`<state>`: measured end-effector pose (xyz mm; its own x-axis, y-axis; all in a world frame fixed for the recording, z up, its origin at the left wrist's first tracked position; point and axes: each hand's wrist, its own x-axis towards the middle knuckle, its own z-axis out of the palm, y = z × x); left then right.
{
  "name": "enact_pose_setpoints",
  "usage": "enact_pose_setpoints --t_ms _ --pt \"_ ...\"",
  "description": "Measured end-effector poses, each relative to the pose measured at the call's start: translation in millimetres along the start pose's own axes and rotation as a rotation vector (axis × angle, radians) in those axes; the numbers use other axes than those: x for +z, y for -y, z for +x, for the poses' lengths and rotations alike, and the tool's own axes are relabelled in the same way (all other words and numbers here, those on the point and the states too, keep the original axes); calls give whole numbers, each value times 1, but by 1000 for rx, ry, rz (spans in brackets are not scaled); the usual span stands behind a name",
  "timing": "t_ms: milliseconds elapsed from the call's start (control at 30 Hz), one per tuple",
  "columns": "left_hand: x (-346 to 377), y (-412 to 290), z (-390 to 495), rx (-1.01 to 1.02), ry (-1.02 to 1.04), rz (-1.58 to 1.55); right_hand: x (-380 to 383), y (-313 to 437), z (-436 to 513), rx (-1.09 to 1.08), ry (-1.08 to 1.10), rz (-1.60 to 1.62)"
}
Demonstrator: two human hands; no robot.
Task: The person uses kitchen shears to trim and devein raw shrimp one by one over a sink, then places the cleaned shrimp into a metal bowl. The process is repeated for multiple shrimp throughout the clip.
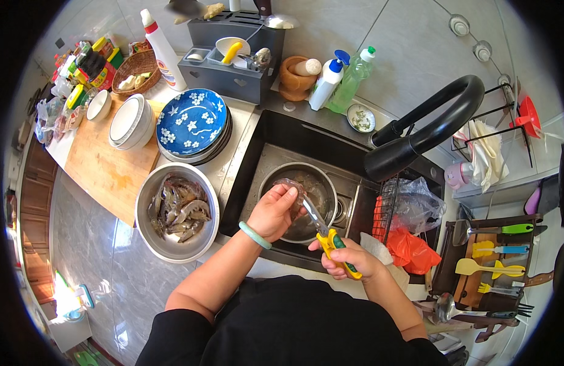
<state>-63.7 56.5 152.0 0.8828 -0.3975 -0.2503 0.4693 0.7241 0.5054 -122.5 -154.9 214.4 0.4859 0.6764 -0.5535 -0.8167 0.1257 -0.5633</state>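
Note:
Between the fingers and thumb of my left hand [276, 208] is a raw shrimp [291, 185], held over the sink. My right hand [348, 261] grips kitchen scissors [326, 233] with yellow and green handles, and their blades reach up to the shrimp. Below both hands, a round metal pot [330, 183] stands in the black sink [245, 183]; its contents are partly hidden by my left hand. To the left, several raw shrimp [181, 208] lie in a steel bowl [143, 224] on the counter's edge.
A black faucet [428, 132] arches over the sink's right side. Blue floral plates [190, 121] are stacked behind the steel bowl, beside white bowls [132, 121] on a wooden cutting board [105, 174]. A red plastic bag [412, 254] lies at the right, near a utensil rack [467, 274].

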Motion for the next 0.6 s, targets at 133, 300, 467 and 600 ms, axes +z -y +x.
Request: enact_pose_setpoints --t_ms 133,300,467,600 --pt "-5 4 3 10 0 -19 0 0 0 3 -2 10" --pt "-6 5 3 7 -25 -54 1 2 0 -2 4 7" --pt "-6 6 3 -15 -33 -42 -1 3 1 -4 14 25" --pt "-6 6 2 -27 -61 3 -2 4 2 2 21 38"
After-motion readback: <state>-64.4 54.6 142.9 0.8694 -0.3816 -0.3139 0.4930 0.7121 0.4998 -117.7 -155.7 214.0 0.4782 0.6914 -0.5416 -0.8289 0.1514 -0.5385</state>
